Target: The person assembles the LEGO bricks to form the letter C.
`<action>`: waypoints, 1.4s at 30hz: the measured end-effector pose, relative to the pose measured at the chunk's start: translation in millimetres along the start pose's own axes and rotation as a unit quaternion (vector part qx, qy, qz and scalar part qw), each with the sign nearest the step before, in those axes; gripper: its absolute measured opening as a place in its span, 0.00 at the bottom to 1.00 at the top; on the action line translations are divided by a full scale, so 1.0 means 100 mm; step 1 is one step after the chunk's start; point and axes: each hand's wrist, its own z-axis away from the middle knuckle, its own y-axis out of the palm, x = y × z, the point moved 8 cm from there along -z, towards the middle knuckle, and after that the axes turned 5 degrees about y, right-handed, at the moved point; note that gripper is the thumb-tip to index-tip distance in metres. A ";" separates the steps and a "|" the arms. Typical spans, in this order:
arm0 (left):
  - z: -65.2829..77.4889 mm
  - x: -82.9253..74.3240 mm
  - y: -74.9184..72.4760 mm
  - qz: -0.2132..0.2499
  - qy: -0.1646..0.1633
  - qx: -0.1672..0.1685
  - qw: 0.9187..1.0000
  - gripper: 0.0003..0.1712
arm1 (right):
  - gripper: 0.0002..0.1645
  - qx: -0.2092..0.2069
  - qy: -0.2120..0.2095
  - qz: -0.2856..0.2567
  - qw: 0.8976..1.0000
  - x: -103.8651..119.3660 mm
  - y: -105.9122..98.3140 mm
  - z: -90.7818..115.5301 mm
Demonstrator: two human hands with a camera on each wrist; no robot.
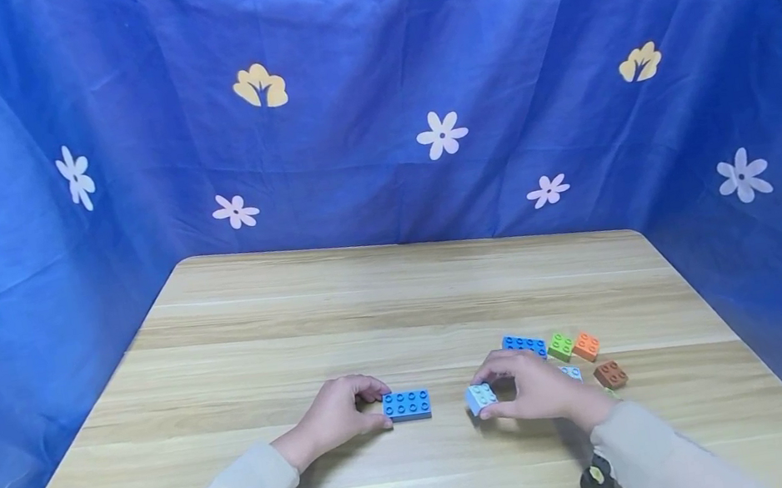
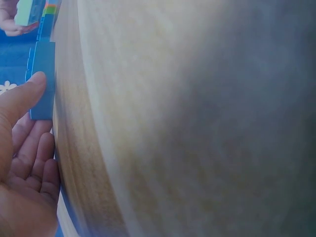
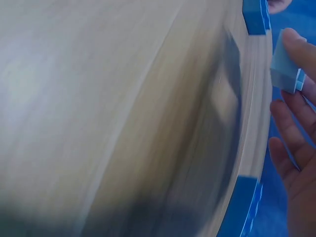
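On the wooden table, a blue 2x4 toy brick (image 1: 406,406) lies flat, studs up. My left hand (image 1: 341,417) pinches its left end; the left wrist view shows the thumb along the near side of this blue brick (image 2: 43,94). To its right, my right hand (image 1: 533,385) grips a light blue 2x2 brick (image 1: 481,397) between thumb and fingers. In the right wrist view that light blue brick (image 3: 286,64) is held above the tabletop, tilted, its studs turned toward the palm side. A gap of bare wood separates the two bricks.
Behind the right hand lie a second blue brick (image 1: 525,344), a green brick (image 1: 560,346), an orange brick (image 1: 587,346) and a brown brick (image 1: 611,374). Another light blue brick (image 1: 571,372) is partly hidden by that hand. A blue patterned curtain (image 1: 349,166) surrounds the table (image 1: 280,311).
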 end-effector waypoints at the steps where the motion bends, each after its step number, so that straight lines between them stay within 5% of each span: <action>1: 0.00 0.00 0.00 0.000 0.000 0.000 1.000 0.20 | 0.23 -0.001 -0.001 -0.002 1.000 0.02 0.02 -0.02; 31: 0.00 0.00 0.01 0.000 0.012 -0.002 1.000 0.20 | 0.22 -0.027 -0.042 -0.058 0.997 0.55 0.48 -0.58; 42: 0.01 -0.01 0.01 0.003 0.025 -0.005 1.000 0.19 | 0.21 -0.038 -0.032 -0.079 0.996 0.58 0.57 -0.68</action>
